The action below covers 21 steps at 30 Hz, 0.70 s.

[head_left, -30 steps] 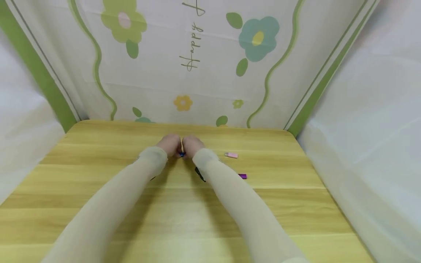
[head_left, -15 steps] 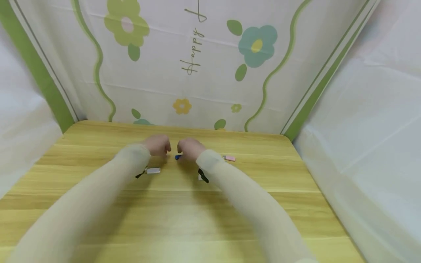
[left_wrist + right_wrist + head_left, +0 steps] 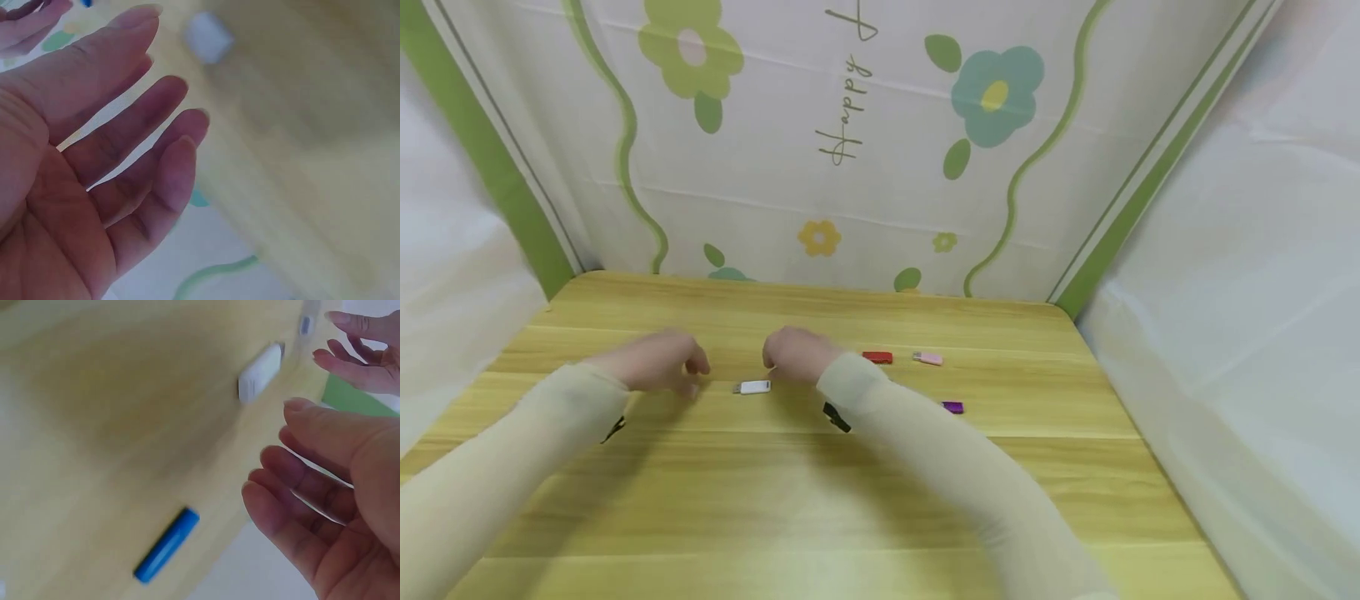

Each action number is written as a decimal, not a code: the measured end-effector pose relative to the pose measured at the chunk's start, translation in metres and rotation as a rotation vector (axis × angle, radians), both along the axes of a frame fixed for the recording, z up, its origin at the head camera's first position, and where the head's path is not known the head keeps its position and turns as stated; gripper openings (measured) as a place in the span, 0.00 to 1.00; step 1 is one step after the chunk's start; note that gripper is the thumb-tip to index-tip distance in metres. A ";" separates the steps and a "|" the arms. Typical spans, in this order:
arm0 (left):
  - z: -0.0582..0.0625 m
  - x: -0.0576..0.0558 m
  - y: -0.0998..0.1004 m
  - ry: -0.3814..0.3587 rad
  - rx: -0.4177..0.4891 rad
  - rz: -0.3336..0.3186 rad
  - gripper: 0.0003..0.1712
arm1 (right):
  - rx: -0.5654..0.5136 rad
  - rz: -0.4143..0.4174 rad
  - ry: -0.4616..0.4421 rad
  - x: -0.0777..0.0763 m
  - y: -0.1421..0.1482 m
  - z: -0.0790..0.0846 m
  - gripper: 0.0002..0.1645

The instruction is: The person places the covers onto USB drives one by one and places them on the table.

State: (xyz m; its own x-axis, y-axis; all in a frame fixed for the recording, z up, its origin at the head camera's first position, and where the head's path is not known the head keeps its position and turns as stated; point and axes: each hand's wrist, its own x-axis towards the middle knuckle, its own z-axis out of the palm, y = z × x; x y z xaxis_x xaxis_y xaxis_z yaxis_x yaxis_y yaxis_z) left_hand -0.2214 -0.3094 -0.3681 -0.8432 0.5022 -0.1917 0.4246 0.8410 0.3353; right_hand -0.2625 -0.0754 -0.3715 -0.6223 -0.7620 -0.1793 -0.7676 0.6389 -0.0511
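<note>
My left hand (image 3: pixel 658 360) hovers over the left part of the table with fingers apart and relaxed, holding nothing. In the left wrist view its palm and loosely bent fingers show, with the white USB stick (image 3: pixel 209 37) blurred beyond the fingertips. My right hand (image 3: pixel 801 354) is just right of and behind the white USB stick (image 3: pixel 752 387) in the head view, its fingers relaxed and nothing in them. A blue USB stick (image 3: pixel 167 545) lies near the right hand in the right wrist view; the head view does not show it, the right hand and sleeve being in front.
Right of my right hand lie a red USB stick (image 3: pixel 877 357) and a pink one (image 3: pixel 928 358) with its metal plug showing. A purple stick (image 3: pixel 952 407) is partly covered by the right sleeve. A flowered curtain (image 3: pixel 880 167) hangs behind the wooden table (image 3: pixel 820 500).
Both hands met over the blue USB stick and have since parted from it. The left hand moved well left, the right hand less far left. The red and white sticks have come into sight.
</note>
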 end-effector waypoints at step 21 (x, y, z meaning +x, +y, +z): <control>-0.034 0.015 -0.013 0.175 0.080 -0.103 0.06 | 0.134 0.038 0.221 0.036 -0.025 -0.031 0.07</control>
